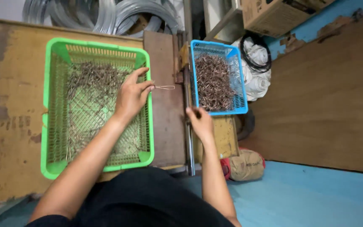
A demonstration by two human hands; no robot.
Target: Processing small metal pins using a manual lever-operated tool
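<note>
- Two hands work over the bench: the right hand is curled around a metal bar, fingers wrapped shut, seemingly to steady or work it.
- The left hand pinches a thin wire loop between thumb and fingertips, other fingers loose, the loop poking out toward the bar.
- Beneath those fingers sits a green basket of loose wires.
- Beyond the right fingertips, a blue basket holds a pile of bent pieces.
</note>
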